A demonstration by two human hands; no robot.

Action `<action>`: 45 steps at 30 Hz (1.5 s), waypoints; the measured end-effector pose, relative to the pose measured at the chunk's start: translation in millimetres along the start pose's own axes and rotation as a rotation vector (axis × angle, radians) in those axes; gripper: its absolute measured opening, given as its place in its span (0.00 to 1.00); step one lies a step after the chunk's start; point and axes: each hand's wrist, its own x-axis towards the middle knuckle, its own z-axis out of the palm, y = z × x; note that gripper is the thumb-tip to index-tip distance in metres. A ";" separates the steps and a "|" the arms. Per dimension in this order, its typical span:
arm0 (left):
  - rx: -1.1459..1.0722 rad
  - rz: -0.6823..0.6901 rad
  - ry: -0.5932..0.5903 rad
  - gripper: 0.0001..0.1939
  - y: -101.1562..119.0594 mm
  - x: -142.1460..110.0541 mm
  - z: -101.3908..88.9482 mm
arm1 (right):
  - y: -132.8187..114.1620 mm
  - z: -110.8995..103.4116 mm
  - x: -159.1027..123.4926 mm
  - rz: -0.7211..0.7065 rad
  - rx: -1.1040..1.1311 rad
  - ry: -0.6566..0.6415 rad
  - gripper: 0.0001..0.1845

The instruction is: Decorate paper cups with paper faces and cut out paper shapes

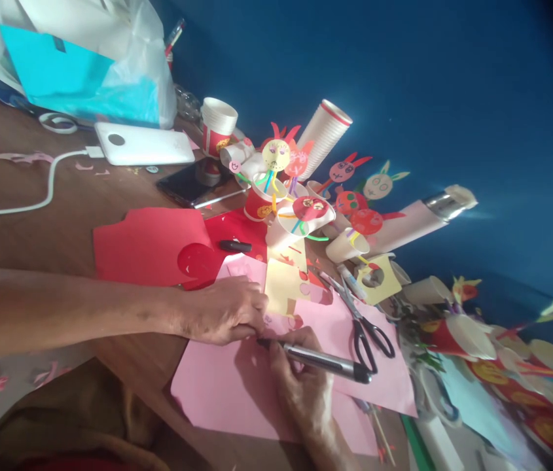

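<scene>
My right hand [305, 386] grips a silver and black marker pen [328, 362], its tip end pointing towards my left hand. My left hand [230, 311] is closed, fingers curled down over a sheet of pink paper [227, 386]; whatever lies under the fingertips is hidden. A small pink piece with drawn lines [267, 320] shows beside the fingers. Above my left hand, a black pen cap [235, 246] rests on red paper [153, 245]. Scissors with black handles [367, 333] lie on pink paper to the right of my right hand, blades part open.
Paper cups [288, 229] with straws and drawn paper faces crowd the back. A cup stack [325, 137] leans near the blue wall. A flask [413, 219], a dark phone [192, 182], a cabled white power bank [143, 145] and a plastic bag [143, 65] surround the work area.
</scene>
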 end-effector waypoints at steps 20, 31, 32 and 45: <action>0.021 0.014 0.010 0.06 0.0 -0.2 -0.4 | -16.6 5.0 2.5 0.142 0.019 0.057 0.07; 0.018 -0.003 -0.010 0.08 -1.1 0.3 1.8 | -16.1 1.6 5.2 0.064 -0.040 0.040 0.09; 0.017 -0.004 -0.014 0.08 -0.9 0.4 1.5 | -16.3 1.6 5.2 0.061 -0.045 0.033 0.08; 0.033 -0.005 0.011 0.09 4.0 -0.1 -2.7 | -4.9 -14.5 7.3 0.046 0.052 0.273 0.05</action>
